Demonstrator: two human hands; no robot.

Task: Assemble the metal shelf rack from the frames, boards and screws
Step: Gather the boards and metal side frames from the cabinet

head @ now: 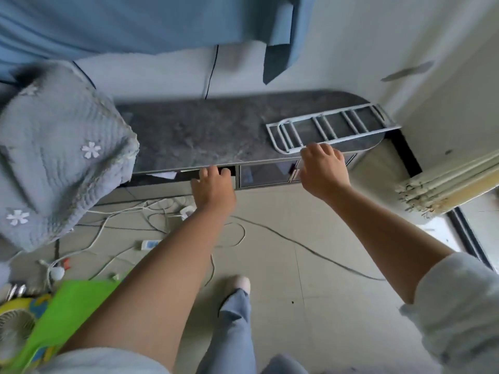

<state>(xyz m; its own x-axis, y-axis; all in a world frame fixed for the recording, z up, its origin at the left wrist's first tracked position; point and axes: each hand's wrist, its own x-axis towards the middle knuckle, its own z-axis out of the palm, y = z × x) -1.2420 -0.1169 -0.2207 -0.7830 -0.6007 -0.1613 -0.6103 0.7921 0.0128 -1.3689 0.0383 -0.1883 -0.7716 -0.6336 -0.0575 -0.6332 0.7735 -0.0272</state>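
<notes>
The white metal frame lies flat on the table — its near rail is touched by the right grip, fingers curled over it. The left grip, beside it at the table edge, is relaxed and holds nothing. Risk — the overhanging frame may be tipped off if pulled one-handed.

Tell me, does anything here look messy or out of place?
Yes. White cables sprawl tangled across the floor near the grey blanket. The white metal frame lies at an angle on the dark counter, one corner overhanging its front edge by the right hand.

head cam: sat up high, pointed steeply down past both forearms at the dark surface and floor, pretty close.
</notes>
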